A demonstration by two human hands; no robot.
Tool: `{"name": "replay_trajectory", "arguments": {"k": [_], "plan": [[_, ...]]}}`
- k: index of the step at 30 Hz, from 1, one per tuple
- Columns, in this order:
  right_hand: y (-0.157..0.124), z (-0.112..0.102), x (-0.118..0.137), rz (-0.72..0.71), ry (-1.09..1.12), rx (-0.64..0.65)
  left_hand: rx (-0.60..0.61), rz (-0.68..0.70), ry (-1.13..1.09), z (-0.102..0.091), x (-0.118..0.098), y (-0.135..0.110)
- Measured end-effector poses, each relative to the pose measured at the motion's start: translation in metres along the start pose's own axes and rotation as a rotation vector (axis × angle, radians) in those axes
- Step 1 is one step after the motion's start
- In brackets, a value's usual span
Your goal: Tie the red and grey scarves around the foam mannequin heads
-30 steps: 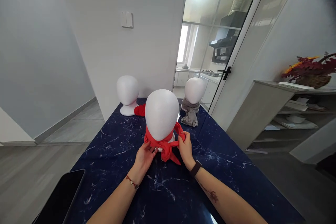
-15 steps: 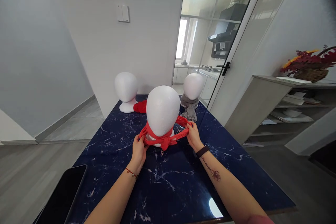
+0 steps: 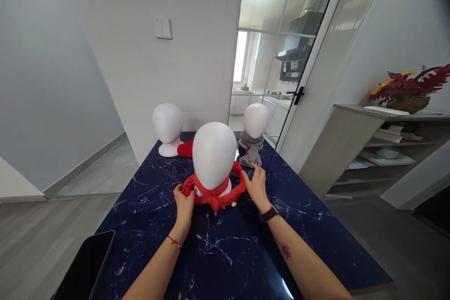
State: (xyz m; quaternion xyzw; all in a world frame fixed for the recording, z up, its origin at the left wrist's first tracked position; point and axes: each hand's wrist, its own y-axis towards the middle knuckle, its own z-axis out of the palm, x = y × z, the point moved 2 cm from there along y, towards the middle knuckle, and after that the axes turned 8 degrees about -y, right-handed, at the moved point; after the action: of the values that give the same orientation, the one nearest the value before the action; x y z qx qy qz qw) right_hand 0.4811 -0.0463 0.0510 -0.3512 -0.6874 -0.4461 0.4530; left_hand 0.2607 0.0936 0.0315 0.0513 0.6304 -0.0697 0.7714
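A white foam mannequin head (image 3: 214,154) stands on the dark blue marble table (image 3: 225,248) in front of me. A red scarf (image 3: 214,195), knotted at the front, lies loosely round its base. My left hand (image 3: 184,201) pinches the scarf's left side. On the right, my right hand (image 3: 256,186) has its fingers stretched out and resting on the scarf's edge.
Two more foam heads stand at the table's far end: one at the left (image 3: 168,126) with a red cloth (image 3: 186,148) beside it, another at the right (image 3: 256,121) wearing a grey scarf (image 3: 250,150). A black phone (image 3: 86,272) lies at the near left corner. A shelf unit (image 3: 386,145) stands to the right.
The scarf loop, stretched wide by both hands half a second ago, has dropped down round the head's base. My right hand has loosened from a grip to flat fingers.
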Motion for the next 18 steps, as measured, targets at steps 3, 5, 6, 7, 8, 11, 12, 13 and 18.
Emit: {"name": "replay_trajectory", "arguments": {"k": [3,5,6,7,8,11,12,13,18], "plan": [[-0.018,-0.003,0.027,-0.364,-0.299,0.148,0.082,0.350,0.519,0.006,-0.015,-0.018],[-0.031,0.002,0.036,-0.506,-0.349,0.436,0.271,0.369,0.670,0.011,-0.019,-0.026],[-0.037,0.004,0.037,-0.559,-0.361,0.556,0.351,0.332,0.684,0.013,-0.020,-0.028],[-0.043,0.007,0.037,-0.597,-0.376,0.638,0.398,0.294,0.672,0.013,-0.020,-0.029],[-0.048,0.009,0.035,-0.620,-0.395,0.685,0.419,0.266,0.644,0.014,-0.019,-0.029],[-0.055,0.015,0.027,-0.620,-0.426,0.741,0.434,0.234,0.557,0.013,-0.016,-0.026],[-0.054,0.016,0.025,-0.612,-0.422,0.749,0.452,0.224,0.545,0.013,-0.015,-0.025],[-0.052,0.016,0.024,-0.605,-0.415,0.753,0.475,0.211,0.545,0.012,-0.014,-0.023],[-0.024,0.001,0.026,-0.563,-0.409,0.649,0.565,0.223,0.664,0.009,-0.010,-0.015]]}}
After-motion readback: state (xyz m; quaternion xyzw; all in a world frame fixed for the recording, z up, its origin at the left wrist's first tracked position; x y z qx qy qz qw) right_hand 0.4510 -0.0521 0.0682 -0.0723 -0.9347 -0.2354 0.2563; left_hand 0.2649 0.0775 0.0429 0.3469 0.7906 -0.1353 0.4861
